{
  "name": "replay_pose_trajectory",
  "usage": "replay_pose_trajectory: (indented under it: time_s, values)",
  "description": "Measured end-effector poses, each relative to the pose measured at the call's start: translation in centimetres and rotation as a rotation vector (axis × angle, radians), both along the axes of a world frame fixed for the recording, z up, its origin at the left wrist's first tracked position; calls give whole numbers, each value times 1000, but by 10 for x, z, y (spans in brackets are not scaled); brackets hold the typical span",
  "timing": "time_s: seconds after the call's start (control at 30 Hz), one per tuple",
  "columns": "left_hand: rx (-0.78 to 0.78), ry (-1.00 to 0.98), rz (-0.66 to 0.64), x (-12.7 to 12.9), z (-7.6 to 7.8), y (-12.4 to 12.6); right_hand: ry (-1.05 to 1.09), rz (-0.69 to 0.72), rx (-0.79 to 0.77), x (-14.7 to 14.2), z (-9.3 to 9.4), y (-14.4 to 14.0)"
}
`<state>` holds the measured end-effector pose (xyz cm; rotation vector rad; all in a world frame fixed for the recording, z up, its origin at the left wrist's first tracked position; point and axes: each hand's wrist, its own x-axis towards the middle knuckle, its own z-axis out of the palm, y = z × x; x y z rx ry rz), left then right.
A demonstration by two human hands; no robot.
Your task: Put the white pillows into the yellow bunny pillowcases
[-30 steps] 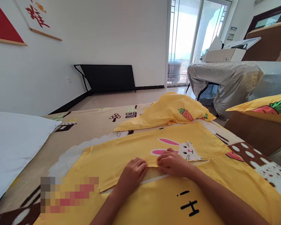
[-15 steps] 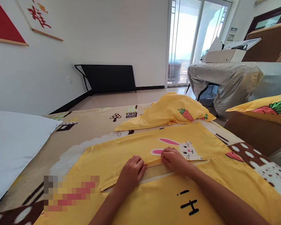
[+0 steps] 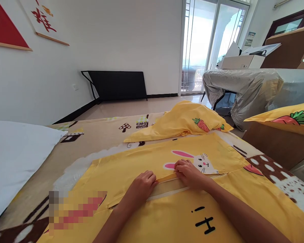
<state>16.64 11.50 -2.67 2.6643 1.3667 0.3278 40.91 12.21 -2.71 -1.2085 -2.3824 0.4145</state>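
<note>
A yellow pillowcase (image 3: 131, 165) with a rabbit print lies flat on the bed in front of me. My left hand (image 3: 141, 186) and my right hand (image 3: 188, 172) each pinch the upper edge of its zipper opening (image 3: 167, 189), a little apart from each other. The edge is lifted, so a gap shows pale lining and a white zipper strip. Another yellow panel printed "Hi" (image 3: 205, 222) lies under my forearms.
A white pillow (image 3: 12, 158) lies at the left. A rumpled yellow pillowcase with carrots (image 3: 184, 119) sits further up the bed. To the right stand a cardboard box (image 3: 276, 143), a cushion (image 3: 286, 118) and a plastic-covered table (image 3: 245, 84).
My hands have drawn apart along the zipper edge and lifted it, so the opening now gapes where it lay shut a second ago.
</note>
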Motion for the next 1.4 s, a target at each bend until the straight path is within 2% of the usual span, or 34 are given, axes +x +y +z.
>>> replay_pose_trajectory:
  time_s: [0.23, 0.37, 0.5, 0.73, 0.9, 1.1, 1.17, 1.27, 1.4]
  values:
    - [-53, 61, -27, 0, 10, -3, -3, 36, -31, 0, 7, -2]
    - [-140, 94, -9, 4, 18, -7, -9, 59, -23, 1, 7, -3]
    - [-234, 35, 29, 5, 26, -11, -38, 64, -20, 2, 7, -3]
    - [-416, 1, 124, -27, 30, -4, -108, 89, -171, 24, 12, 5]
    - [-477, 34, 204, -47, 34, 5, -200, -4, -212, 44, 12, 14]
    - [-499, 13, 237, -48, 34, 7, -240, -107, -243, 55, 12, 20]
    - [-484, 55, 255, -47, 35, 5, -259, -119, -236, 57, 14, 19]
    - [-380, 99, 258, -39, 31, 1, -284, -148, -179, 50, 17, 16]
    - [-135, 46, 186, -17, 14, -1, -359, -119, 84, 21, 12, 4]
